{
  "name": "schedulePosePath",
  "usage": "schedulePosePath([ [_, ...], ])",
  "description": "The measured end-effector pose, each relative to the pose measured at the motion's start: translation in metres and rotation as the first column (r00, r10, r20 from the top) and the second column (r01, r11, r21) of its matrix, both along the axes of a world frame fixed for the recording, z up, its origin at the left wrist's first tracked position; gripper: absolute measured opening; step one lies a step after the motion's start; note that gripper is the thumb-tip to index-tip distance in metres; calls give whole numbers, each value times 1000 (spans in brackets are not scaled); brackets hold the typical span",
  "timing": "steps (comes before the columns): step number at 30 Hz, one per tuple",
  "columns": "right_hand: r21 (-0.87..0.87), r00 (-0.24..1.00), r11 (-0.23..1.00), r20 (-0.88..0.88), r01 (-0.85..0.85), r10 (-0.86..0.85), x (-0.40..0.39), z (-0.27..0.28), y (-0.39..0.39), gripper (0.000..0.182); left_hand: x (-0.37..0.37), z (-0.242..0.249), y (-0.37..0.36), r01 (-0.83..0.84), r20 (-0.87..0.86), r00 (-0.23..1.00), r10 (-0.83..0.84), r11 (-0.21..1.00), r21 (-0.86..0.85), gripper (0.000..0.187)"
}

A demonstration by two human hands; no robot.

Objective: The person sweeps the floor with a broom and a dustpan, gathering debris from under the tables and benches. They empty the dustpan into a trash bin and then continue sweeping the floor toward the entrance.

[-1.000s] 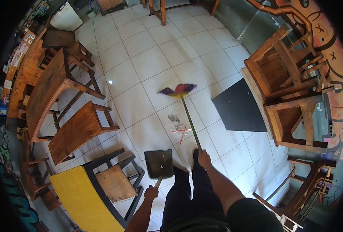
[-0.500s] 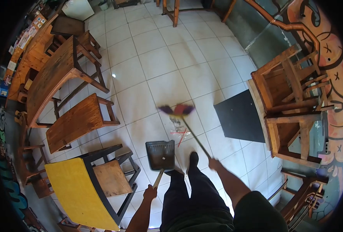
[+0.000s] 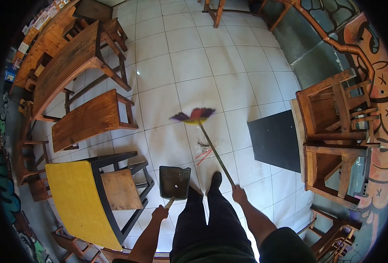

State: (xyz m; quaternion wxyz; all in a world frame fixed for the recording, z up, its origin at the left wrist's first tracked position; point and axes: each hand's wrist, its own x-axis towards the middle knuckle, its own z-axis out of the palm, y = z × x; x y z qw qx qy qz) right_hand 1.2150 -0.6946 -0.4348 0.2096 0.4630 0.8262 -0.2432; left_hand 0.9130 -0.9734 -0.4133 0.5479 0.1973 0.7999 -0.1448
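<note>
My right hand (image 3: 238, 194) is closed around the long handle of a broom (image 3: 194, 115), whose purple, red and yellow bristles are spread over the white floor tiles. Closer to my feet than the bristles lies a small heap of litter (image 3: 204, 147) with red straw-like strips (image 3: 204, 154) in it. My left hand (image 3: 160, 213) grips the pale handle of a dark dustpan (image 3: 175, 175), which is left of my shoes and apart from the heap. A small white scrap (image 3: 176, 186) shows inside the pan.
To the left are a yellow-topped table (image 3: 73, 199), a wooden stool (image 3: 121, 188), a bench (image 3: 89, 120) and a long wooden table (image 3: 69, 65). On the right, a black-topped table (image 3: 275, 141) stands beside stacked wooden chairs (image 3: 329, 144) along a painted wall (image 3: 380, 94).
The broom's bristles have swung slightly left and up, away from the litter, which now shows more plainly. The dustpan stays in my left hand. The whole view has shifted a little.
</note>
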Motion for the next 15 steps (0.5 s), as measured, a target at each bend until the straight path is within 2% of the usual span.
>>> schedulePosePath([
  [1, 67, 995, 993, -22, -96, 98, -19, -20, 13, 20, 0, 1, -2, 0, -5, 1000, 0, 1000, -5, 51],
  [3, 34, 996, 996, -34, -87, 88, -77, -29, 46, 21, 1, 4, -10, -5, -1, 1000, 5, 1000, -7, 51],
  [4, -20, 1000, 1000, -17, -6, 6, -104, -43, 61, 23, 1, 4, -13, -6, -8, 1000, 6, 1000, -18, 51],
  [5, -48, 1000, 999, -13, -16, 15, -135, -42, 78, 26, 0, 3, -16, -12, -4, 1000, 12, 1000, 1, 51],
  [6, -99, 999, 994, -2, 51, -52, -160, -57, 95, 29, 0, 4, -18, -17, 1, 1000, 17, 1000, 20, 50],
  [7, -148, 984, 974, -25, 171, -176, -189, -28, 110, 30, 0, 5, -18, -19, -3, 1000, 19, 1000, 8, 50],
  [9, -128, 981, 972, 29, 196, -193, -209, -38, 137, 26, -1, 8, -16, -73, 25, 997, 72, 997, 40, 51],
  [11, -147, 992, 986, 86, -82, 95, -192, -39, 161, 30, 1, -6, -28, -114, 49, 993, 111, 992, 60, 51],
  [12, -131, 989, 990, 130, -47, 64, -175, -26, 161, 33, 2, -8, -27, -131, 45, 991, 128, 989, 68, 51],
  [13, -158, 978, 985, 182, -72, 101, -146, -35, 160, 36, 2, -9, -24, -150, 41, 988, 147, 985, 80, 51],
  [14, -254, 948, 966, 292, -52, 128, -118, -28, 155, 37, 3, -6, -17, -167, 43, 985, 165, 984, 65, 51],
  [15, -278, 932, 961, 346, -4, 104, -76, -34, 141, 42, 3, -7, -14, -171, 45, 985, 168, 982, 79, 51],
])
